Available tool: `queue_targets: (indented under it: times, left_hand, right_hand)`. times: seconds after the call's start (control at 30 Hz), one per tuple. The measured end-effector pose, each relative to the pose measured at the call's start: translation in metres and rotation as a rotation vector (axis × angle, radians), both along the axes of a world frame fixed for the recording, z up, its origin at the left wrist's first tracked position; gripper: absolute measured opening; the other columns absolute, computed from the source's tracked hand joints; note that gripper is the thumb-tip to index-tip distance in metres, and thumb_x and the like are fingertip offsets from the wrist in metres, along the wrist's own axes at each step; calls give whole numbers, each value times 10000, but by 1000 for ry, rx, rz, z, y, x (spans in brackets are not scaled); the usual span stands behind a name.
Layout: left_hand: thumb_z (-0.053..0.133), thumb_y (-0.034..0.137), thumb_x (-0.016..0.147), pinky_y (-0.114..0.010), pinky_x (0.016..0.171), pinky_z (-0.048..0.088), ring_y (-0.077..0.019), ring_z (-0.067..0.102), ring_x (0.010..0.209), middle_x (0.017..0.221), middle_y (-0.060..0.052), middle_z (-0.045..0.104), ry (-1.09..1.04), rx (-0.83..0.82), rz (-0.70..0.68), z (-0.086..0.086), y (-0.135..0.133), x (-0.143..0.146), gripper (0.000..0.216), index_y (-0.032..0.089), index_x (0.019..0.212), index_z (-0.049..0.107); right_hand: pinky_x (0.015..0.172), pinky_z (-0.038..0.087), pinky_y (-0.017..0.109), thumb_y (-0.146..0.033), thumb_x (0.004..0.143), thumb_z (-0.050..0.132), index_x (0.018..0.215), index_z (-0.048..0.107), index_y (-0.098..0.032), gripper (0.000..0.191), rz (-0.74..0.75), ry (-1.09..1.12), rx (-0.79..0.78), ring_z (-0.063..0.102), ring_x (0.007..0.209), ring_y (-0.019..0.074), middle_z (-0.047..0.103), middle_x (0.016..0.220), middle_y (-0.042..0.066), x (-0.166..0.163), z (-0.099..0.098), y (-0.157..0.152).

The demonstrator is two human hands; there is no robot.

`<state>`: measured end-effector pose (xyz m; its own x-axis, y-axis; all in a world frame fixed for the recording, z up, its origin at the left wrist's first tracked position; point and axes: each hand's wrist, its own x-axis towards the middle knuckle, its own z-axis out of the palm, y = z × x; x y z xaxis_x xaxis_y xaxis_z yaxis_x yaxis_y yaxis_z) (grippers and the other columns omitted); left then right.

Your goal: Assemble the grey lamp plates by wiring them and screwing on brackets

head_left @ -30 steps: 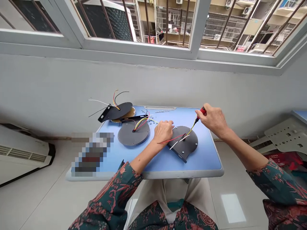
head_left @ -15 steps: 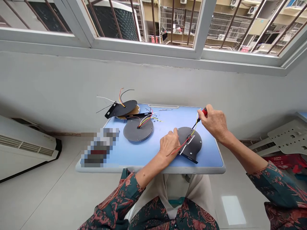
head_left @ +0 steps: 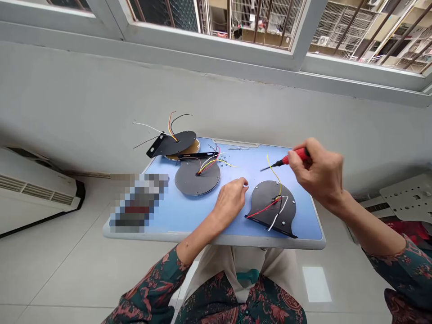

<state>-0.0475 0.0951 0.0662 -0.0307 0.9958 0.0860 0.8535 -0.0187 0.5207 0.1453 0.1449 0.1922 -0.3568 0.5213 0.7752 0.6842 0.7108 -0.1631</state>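
My right hand (head_left: 320, 173) grips the red handle of a screwdriver (head_left: 295, 157) in the air, its dark shaft pointing left above the table. Below it lies a round dark grey plate (head_left: 270, 198) with a black bracket edge towards me; yellow, red, white and black wires come out of its middle. Screw heads show round its rim. My left hand (head_left: 232, 198) is just left of this plate, apart from it, with its fingers curled together. Whatever they may hold is hidden.
A second grey plate with wires (head_left: 197, 180) lies left of centre; a tilted one (head_left: 178, 143) rests behind it on a tan disc (head_left: 192, 149). Several small screws (head_left: 225, 159) and thin metal pieces (head_left: 238, 148) lie at the back of the blue table (head_left: 168, 216). A blurred patch covers the left.
My right hand has lifted the screwdriver off the plate's rim and tipped it flatter. My left hand has let go of the plate and moved slightly left. The view has tilted down.
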Motion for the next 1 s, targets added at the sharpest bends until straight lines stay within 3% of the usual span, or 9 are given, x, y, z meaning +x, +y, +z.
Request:
queue_targets:
  times: [0.1, 0.17, 0.3, 0.43, 0.63, 1.0]
  left_hand:
    - [540, 148, 978, -295, 801, 506, -218, 721, 959, 1031, -66, 766, -17, 11, -44, -4, 10, -10, 175, 195, 1104, 653]
    - [544, 151, 976, -304, 804, 511, -222, 721, 958, 1024, -70, 767, -36, 1, -69, -8, 14, -11, 185, 190, 1118, 657]
    - [539, 144, 969, -319, 823, 524, -221, 716, 942, 997, -67, 765, -73, 9, -72, -11, 18, -7, 193, 186, 1105, 669]
    - [544, 111, 954, -307, 879, 530, -192, 705, 966, 1066, -58, 753, -132, 90, -132, -12, 22, -5, 218, 194, 1109, 673]
    - [546, 78, 946, -303, 931, 527, -183, 693, 989, 1058, -56, 744, -159, 151, -247, -14, 29, 0, 256, 192, 1106, 710]
    - [515, 81, 938, -304, 900, 541, -181, 693, 962, 1021, -49, 748, -180, 143, -270, -23, 28, 2, 281, 207, 1067, 731]
  right_hand:
    - [484, 364, 276, -270, 929, 564, 829, 603, -234, 113, -78, 146, 328, 486, 457, 102, 630, 620, -18, -3, 5, -14]
    - [481, 360, 273, -266, 925, 574, 851, 612, -233, 89, -56, 108, 397, 499, 474, 103, 646, 646, -11, -5, 6, -18]
    - [453, 334, 250, -232, 904, 524, 769, 540, -234, 136, 99, -166, 115, 438, 411, 90, 573, 521, -52, -12, -13, -5]
    - [470, 315, 238, -253, 888, 485, 727, 488, -230, 163, 67, -192, -60, 447, 424, 90, 576, 518, -49, -14, -41, 11]
    - [491, 319, 236, -268, 889, 487, 735, 479, -229, 159, 61, -199, -88, 416, 434, 93, 568, 527, -47, -11, -47, 13]
    - [481, 303, 241, -270, 886, 482, 725, 467, -239, 165, 65, -201, -98, 400, 422, 99, 576, 520, -44, -11, -46, 11]
